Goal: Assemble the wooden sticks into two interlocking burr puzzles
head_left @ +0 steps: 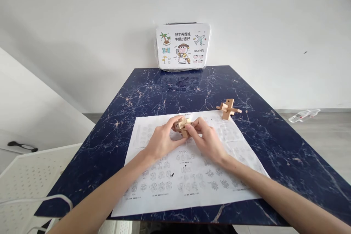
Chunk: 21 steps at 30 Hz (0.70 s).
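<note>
A small wooden interlocking puzzle (184, 127) with marks on its pieces is held between both hands, over the upper part of a printed paper sheet (170, 204). My left hand (162, 137) grips it from the left, thumb below and fingers above. From the right, my right hand (207, 139) pinches it with thumb and fingers. Parts of the puzzle are hidden behind the fingers. Another wooden puzzle (228, 109), cross-shaped and marked 2, rests at the sheet's upper right corner, apart from my hands.
The dark blue marbled table (131, 95) carries the sheet. A white case (182, 47) with cartoon prints stands at its far edge by the wall. A white cable (41, 199) runs at the lower left. A plastic bottle (303, 115) lies on the floor at right.
</note>
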### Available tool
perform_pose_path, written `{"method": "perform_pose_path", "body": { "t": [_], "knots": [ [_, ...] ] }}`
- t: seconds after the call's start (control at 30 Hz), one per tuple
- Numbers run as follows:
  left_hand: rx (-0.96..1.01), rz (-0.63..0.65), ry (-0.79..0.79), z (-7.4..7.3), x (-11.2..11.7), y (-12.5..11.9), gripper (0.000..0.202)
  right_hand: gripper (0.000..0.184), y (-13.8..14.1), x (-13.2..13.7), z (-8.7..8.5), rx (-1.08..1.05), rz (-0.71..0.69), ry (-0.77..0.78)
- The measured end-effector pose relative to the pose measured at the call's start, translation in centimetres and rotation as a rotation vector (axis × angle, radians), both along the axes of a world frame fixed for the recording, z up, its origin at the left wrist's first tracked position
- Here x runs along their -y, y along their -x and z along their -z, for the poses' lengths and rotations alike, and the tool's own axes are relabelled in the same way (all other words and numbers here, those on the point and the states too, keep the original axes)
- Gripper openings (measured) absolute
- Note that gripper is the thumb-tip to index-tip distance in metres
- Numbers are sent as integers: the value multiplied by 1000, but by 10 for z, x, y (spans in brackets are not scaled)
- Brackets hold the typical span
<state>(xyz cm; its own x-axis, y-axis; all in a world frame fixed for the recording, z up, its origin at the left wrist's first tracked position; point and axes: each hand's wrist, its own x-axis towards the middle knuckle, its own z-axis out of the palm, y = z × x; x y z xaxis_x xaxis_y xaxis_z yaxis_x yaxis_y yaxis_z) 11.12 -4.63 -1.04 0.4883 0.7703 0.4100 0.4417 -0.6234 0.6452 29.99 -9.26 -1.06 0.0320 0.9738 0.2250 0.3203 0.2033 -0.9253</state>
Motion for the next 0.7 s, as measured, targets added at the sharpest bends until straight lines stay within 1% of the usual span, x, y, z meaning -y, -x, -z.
{"method": "perform_pose_path", "body": {
  "t": [0.17, 0.27, 0.33, 0.4, 0.47, 0.53, 0.63, 0.7],
  "knots": [
    [29, -22, 18, -1, 1, -2, 63, 36, 1, 1, -3, -28, -3, -21],
    [69, -13, 78, -5, 3, -3, 62, 36, -2, 2, -4, -3, -16, -40],
    [131, -1, 153, -9, 3, -4, 63, 38, -4, 1, -5, 24, -10, -51],
    [222, 25, 271, -13, 3, -4, 62, 39, -7, -1, -5, 2, 3, -63],
    [318, 70, 402, -15, 2, -5, 61, 33, -9, -4, -4, -45, 0, -74],
    [390, 126, 504, -16, 0, -5, 60, 29, -11, -6, -3, -53, -35, -80],
    [454, 201, 585, -15, -2, -4, 66, 28, -13, -8, -3, -16, -101, -90],
    [472, 233, 607, -14, -2, -3, 68, 29, -14, -8, -4, 2, -119, -91]
  ]
}}
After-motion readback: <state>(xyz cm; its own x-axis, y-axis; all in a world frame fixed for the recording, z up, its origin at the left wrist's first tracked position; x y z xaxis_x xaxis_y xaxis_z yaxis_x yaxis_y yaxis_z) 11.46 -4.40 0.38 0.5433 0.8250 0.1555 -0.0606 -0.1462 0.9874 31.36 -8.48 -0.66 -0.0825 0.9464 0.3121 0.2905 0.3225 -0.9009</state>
